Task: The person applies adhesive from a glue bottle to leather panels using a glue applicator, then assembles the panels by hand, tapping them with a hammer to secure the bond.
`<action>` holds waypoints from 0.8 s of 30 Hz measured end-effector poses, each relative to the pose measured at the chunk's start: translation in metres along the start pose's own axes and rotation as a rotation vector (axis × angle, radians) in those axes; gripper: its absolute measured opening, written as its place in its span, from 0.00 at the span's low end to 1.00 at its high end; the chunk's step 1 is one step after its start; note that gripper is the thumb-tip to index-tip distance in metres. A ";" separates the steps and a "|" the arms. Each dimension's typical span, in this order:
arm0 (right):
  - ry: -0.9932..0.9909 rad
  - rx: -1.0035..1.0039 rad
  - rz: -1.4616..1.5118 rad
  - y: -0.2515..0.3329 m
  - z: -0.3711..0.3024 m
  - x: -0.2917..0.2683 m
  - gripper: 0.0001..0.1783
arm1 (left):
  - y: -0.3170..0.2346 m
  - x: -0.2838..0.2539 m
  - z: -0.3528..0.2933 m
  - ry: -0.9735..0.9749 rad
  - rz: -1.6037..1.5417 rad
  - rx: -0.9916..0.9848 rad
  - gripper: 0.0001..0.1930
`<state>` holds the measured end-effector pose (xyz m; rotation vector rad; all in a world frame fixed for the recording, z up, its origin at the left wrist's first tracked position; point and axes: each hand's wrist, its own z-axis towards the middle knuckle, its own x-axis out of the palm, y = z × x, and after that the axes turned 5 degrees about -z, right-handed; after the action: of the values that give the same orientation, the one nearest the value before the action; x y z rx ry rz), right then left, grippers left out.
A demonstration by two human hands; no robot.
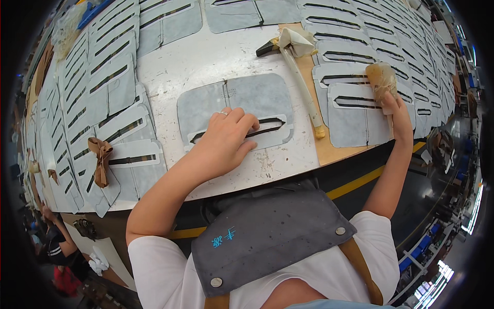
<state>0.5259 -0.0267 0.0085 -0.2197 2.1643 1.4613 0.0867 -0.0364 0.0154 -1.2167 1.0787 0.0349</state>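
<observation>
Left hand (pixel 229 135), half-spread and bent, rests on slotted grey panel (pixel 260 98), likely steadying it; right hand (pixel 395 107) grips plastic-wrapped yellowish block (pixel 380 78).

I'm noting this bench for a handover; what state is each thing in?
Centre grey panel: lying flat
Left hand: resting on that panel
Yellowish wrapped object: held
Right hand: closed around wrapped object
Hammer: lying down, unheld
Left panels: overlapping
Right panels: overlapping
Brown piece: bunched up
</observation>
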 end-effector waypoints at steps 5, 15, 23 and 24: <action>0.397 -0.118 0.894 -0.031 0.022 -0.044 0.32 | 0.013 -0.011 -0.005 -0.037 -0.049 -0.062 0.10; 0.288 -0.356 1.114 0.050 0.011 0.055 0.37 | 0.021 -0.001 0.018 -0.315 0.167 -0.116 0.10; 0.442 -0.512 0.781 0.135 -0.003 0.150 0.43 | 0.041 0.003 0.024 -0.439 0.041 -0.103 0.07; 0.448 -0.512 0.780 0.136 -0.002 0.157 0.43 | 0.043 0.001 0.025 -0.462 0.022 -0.108 0.06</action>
<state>0.3362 0.0500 0.0422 0.1721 2.2822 2.6196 0.0803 -0.0003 -0.0183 -1.2162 0.6910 0.3775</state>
